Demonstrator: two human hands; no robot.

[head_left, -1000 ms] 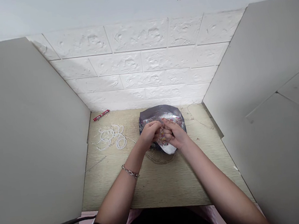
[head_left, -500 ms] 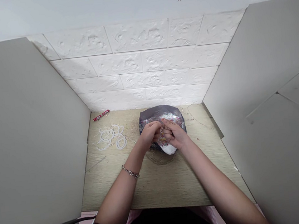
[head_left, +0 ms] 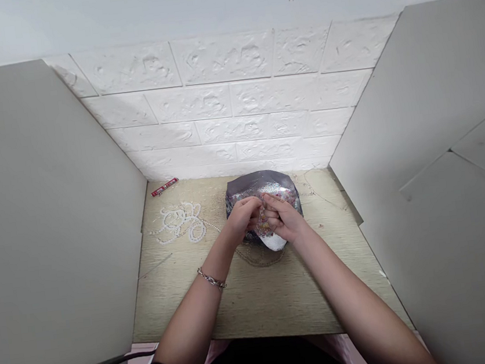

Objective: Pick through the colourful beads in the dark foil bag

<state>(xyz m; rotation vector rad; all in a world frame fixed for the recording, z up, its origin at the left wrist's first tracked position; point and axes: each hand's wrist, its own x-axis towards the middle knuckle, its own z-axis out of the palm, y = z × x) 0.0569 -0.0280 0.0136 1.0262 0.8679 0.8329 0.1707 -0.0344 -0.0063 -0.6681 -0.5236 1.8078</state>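
Note:
A dark, shiny pouch-like bag (head_left: 257, 181) sits on the table with its silvery top opened out. Small multicoloured beads or bits (head_left: 263, 226) show inside it, beside a white patch (head_left: 274, 242) at its near edge. Above the bag, my left hand (head_left: 245, 215) is closed, thumb and finger pinched. My right hand (head_left: 282, 215) is closed too, its pinched fingertips almost meeting the left ones. Whatever lies between the fingertips is too small to make out. A thin beaded strand (head_left: 212, 227) runs from the white strands toward my left hand.
Coiled white bead strands (head_left: 196, 230) lie on the table (head_left: 274, 307) at the left. Behind them is a small red packet (head_left: 165, 187). A thin needle-like rod (head_left: 158, 264) rests near the left edge. Grey panels (head_left: 394, 129) flank both sides; a white brick-patterned wall (head_left: 228, 99) stands behind.
Both hands hold nearly the same place above the bag. Only the fingertips shift very slightly; the bag and strands stay put.

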